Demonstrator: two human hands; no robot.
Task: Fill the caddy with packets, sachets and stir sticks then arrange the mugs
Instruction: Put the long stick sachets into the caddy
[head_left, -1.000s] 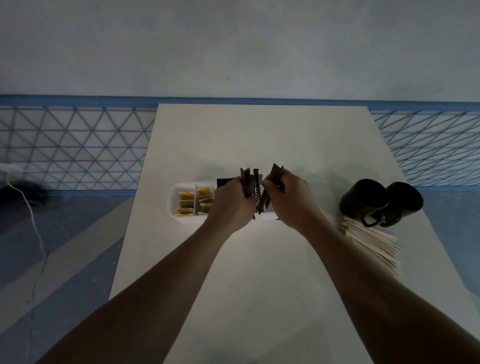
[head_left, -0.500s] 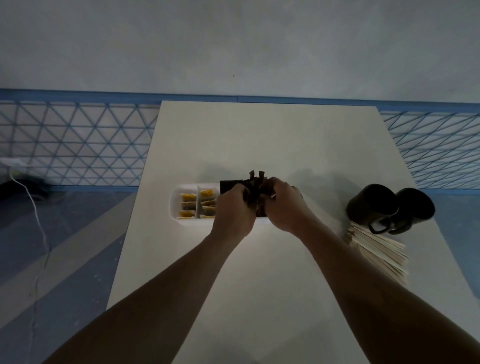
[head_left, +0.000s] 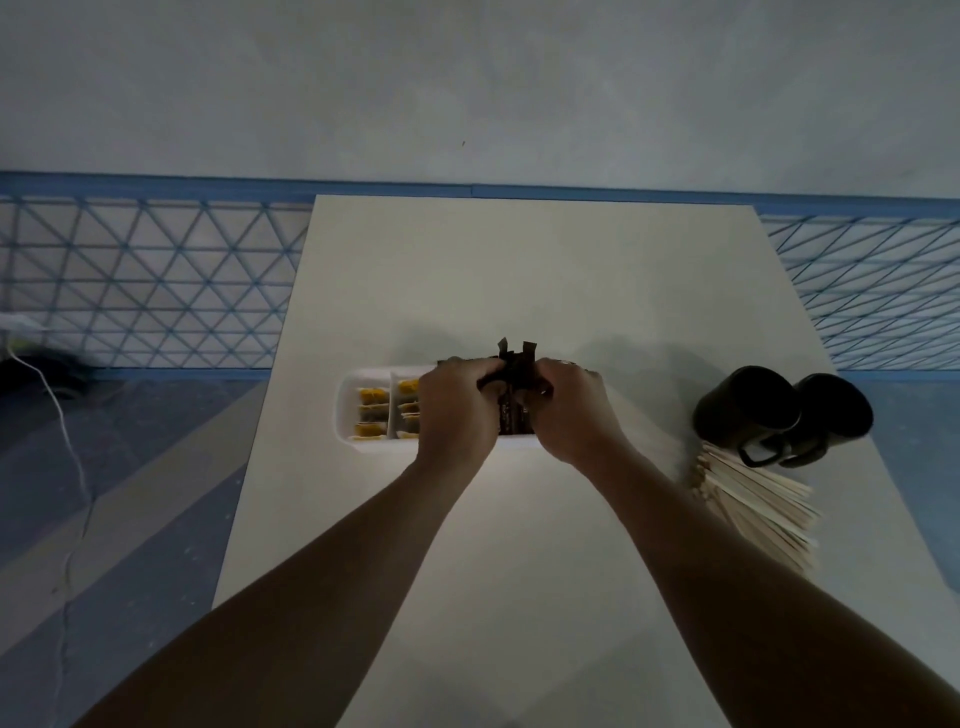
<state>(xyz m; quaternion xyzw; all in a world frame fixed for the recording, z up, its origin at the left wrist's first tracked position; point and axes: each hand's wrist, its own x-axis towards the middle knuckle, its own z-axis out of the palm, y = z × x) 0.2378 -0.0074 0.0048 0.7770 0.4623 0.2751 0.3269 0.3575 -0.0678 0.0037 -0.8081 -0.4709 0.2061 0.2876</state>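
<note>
ok so quick update from where I'm standing. A second ago the bundle of dark sachets (head_left: 514, 415) was held up above the white caddy (head_left: 345, 410), sort of fanned out between both hands. Now it's dropped right down, and only a couple of tips poke up past the knuckles. The rest sits low between the hands, inside the caddy by the look of it.

The left hand (head_left: 457, 410) and right hand (head_left: 571, 410) are both on it, one from each side. The fingers are curled in and pinching the stack, so nothing's been let go yet. The slot they're going into is next to the two left-hand sections, which already hold yellow packets (head_left: 371, 410). I can't see the right end of the caddy at all because the right hand covers it.

I'd say the sachet part is nearly done, and they just need squaring up and releasing. The tips look a bit uneven, so a few might spring back up when the grip comes off.

Still to do: the pile of wooden stir sticks (head_left: 758, 509) is lying loose on the worktop (head_left: 519, 270) off to the right. The two dark mugs (head_left: 743, 410) are just behind it, side by side and close together, and neither has been sorted yet.
</note>
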